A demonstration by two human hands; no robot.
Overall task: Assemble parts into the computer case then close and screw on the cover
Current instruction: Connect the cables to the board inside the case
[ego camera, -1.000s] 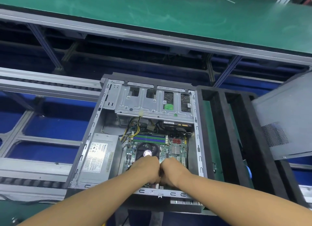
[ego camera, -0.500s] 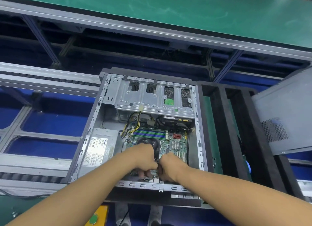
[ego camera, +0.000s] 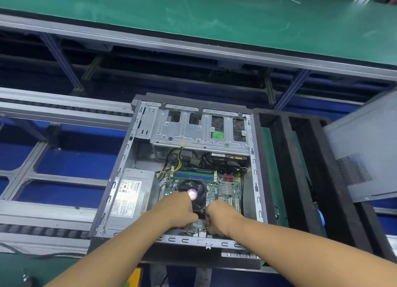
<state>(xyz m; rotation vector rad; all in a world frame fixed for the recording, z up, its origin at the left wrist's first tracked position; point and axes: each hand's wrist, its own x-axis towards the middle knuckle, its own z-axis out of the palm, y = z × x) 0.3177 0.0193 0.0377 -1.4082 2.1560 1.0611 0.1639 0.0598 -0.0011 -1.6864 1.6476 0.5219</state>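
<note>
Black cooler fan [ego camera: 196, 190] is flanked by curled left hand [ego camera: 178, 211] and right hand [ego camera: 221, 218], presumably for seating; grasped item cannot be told.

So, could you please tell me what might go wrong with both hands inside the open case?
The left hand and right hand crowd beside the fan; whatever they work on is hidden and might slip onto the board. They reach across the metal case rim, which might scrape skin.
</note>
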